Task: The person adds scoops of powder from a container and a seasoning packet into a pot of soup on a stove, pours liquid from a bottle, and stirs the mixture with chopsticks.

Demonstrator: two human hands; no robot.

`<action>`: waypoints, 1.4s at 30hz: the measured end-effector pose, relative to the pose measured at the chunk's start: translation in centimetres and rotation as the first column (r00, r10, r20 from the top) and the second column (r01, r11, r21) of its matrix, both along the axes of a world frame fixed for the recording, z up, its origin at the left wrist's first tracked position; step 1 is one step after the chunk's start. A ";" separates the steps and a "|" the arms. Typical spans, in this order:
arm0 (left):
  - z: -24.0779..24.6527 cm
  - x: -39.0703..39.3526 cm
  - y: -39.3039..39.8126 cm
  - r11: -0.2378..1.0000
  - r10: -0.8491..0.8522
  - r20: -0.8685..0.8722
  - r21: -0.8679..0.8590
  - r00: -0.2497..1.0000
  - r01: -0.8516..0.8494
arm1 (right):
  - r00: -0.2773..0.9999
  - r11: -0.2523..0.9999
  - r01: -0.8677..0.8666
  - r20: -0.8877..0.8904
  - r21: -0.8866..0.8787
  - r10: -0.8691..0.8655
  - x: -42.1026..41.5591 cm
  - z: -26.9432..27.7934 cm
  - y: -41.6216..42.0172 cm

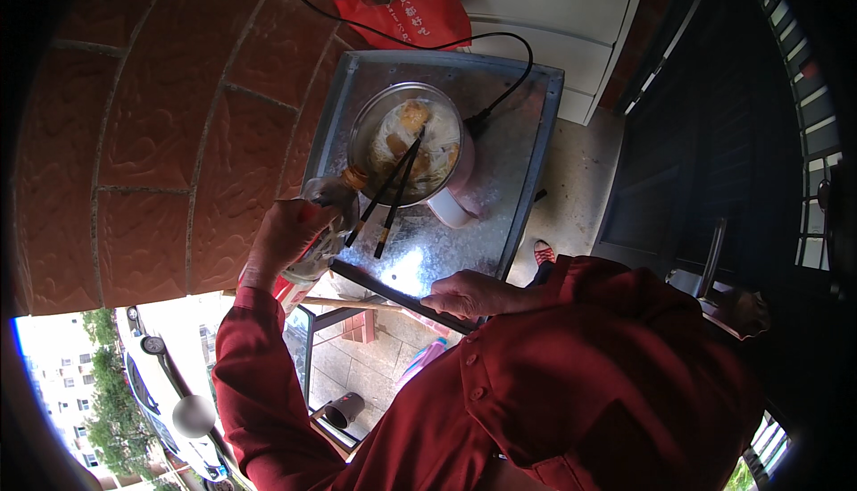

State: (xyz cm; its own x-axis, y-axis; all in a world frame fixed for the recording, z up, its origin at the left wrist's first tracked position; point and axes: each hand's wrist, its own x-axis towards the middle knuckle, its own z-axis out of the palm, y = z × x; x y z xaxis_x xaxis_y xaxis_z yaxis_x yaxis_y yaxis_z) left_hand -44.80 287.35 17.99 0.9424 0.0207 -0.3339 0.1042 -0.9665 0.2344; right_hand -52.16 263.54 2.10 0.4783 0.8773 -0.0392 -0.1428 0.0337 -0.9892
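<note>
In the head view my left hand [291, 226] is closed around a clear plastic bottle [321, 250]. The bottle tilts, its orange neck end [355, 177] at the rim of a metal pot [462, 131]. Whether it is capped is unclear. Noodles [385, 149] in pale broth and browned food pieces [414, 115] fill the pot. Black chopsticks [398, 194] lean over the rim towards me. A pale handle [451, 211] juts from the pot's near side. My right hand [462, 294] rests with curled fingers at the table's near edge; nothing shows in it.
The metal-topped table [515, 176] has raised edges. A black power cable [505, 34] loops onto it behind the pot. Beyond stand a red bag [435, 5] and a white cabinet [549, 2]. A brick-patterned wall [154, 156] borders the left, a dark door [710, 136] the right.
</note>
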 end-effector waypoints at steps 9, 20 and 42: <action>0.4 0.0 -0.5 1.000 0.000 -0.003 0.013 1.000 0.000 | 1.000 1.000 -0.008 -0.023 -0.007 0.008 -0.2 -0.7 0.3; 0.2 -0.1 -0.5 1.000 -0.019 0.022 0.009 1.000 0.019 | 1.000 1.000 -0.002 -0.022 0.009 0.002 -0.1 -0.3 0.2; 0.2 0.1 -0.5 0.999 -0.026 0.006 0.031 1.000 0.026 | 1.000 1.000 -0.002 -0.014 0.024 0.002 -0.2 -0.8 0.4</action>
